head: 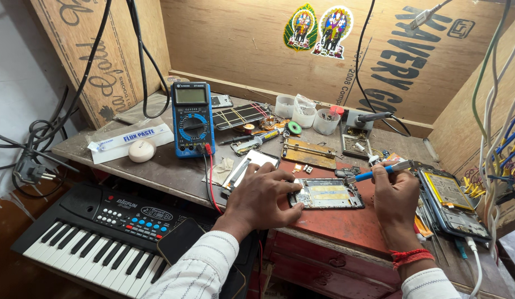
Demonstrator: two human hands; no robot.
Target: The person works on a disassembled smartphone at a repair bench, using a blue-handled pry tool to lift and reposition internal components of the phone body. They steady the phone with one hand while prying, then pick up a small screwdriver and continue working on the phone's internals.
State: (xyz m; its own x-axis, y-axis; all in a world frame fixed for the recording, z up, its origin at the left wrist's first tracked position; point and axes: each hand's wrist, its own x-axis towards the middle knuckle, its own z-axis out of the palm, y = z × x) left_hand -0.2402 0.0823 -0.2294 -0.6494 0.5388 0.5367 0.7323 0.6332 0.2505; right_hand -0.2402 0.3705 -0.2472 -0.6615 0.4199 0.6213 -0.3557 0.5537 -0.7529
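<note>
An opened phone (328, 193) with its back off lies on a red surface (346, 224) in front of me. My left hand (261, 195) rests on the phone's left end, fingers pressing it down. My right hand (396, 195) grips a blue-handled tool (374, 173), tweezers by the look of the metal tail, whose tip points at the phone's upper right edge.
A blue multimeter (192, 118) with red and black leads stands at the back left. Another opened phone (454, 203) lies at the right. Small plastic cups (304, 113), a metal jig (309, 153), a flux tube (130, 137) and a soldering iron stand (358, 120) crowd the bench. A small keyboard (105, 235) sits below left.
</note>
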